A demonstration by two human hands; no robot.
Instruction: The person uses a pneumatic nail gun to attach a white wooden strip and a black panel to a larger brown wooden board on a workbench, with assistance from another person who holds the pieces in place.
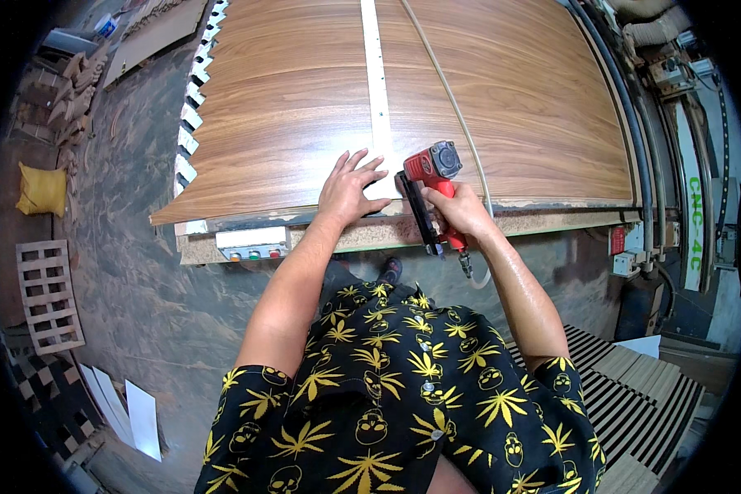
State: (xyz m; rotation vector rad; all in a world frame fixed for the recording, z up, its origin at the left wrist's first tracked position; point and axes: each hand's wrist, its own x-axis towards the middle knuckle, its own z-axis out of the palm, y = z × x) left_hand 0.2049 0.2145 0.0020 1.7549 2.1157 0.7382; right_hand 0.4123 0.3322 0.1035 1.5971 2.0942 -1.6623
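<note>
A wood-grain board point(288, 90) lies on the machine bed in front of me. Along its length runs a narrow white strip point(375, 74) with small dark marks on it. My left hand point(350, 191) rests on the board's near edge, fingers spread, beside the strip's near end; the thumb points toward the strip. My right hand point(463, 212) is wrapped round the handle of a red and black air nail gun point(422, 167). The gun's nose is close to the strip's near end; whether it touches I cannot tell. A pale air hose point(450, 92) crosses the board and loops down to the gun's handle.
A white button box point(253, 240) sits under the bed's near edge. Pipes point(634, 123) and machine parts line the right side. Slatted panels point(634, 387) lie at lower right. On the left floor are a yellow sack point(41, 190), a grid-like wooden frame point(49, 295) and white sheets point(143, 420).
</note>
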